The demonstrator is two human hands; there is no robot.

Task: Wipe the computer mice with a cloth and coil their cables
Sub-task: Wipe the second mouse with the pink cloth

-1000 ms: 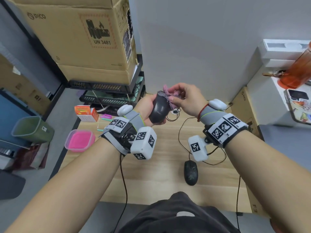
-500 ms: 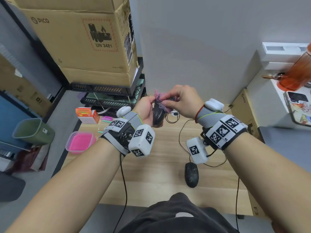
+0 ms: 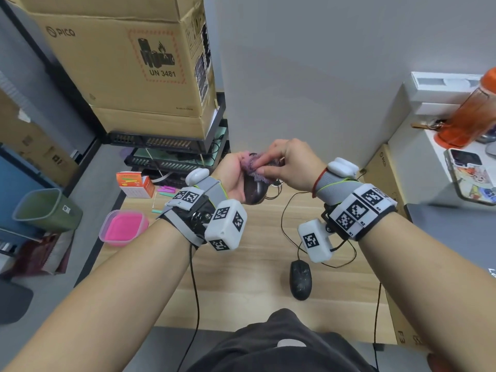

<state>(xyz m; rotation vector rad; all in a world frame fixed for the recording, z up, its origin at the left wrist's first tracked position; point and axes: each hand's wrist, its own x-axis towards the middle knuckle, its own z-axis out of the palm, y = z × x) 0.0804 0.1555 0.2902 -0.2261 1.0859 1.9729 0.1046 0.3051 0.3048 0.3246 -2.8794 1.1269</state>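
My left hand [image 3: 231, 176] holds a black wired mouse [image 3: 255, 193] up above the wooden table [image 3: 241, 264], near its far edge. My right hand [image 3: 291, 163] presses a small pink-purple cloth [image 3: 252, 166] onto the top of that mouse. The mouse's thin black cable [image 3: 284, 210] hangs down and loops loosely over the table. A second black mouse [image 3: 301, 279], dusty on top, lies on the table near the front edge, below my right wrist, its cable uncoiled.
A pink lidded box [image 3: 123, 228] and an orange carton [image 3: 135, 183] sit at the table's left. Large cardboard boxes [image 3: 128, 63] stack behind on a rack. A green bin [image 3: 45, 210] stands on the floor left. An orange bottle [image 3: 469, 114] and a phone [image 3: 469, 173] lie right.
The mouse has turned in my left hand, and my right hand has slid the cloth further left over its top. Both hands sit slightly lower in view.
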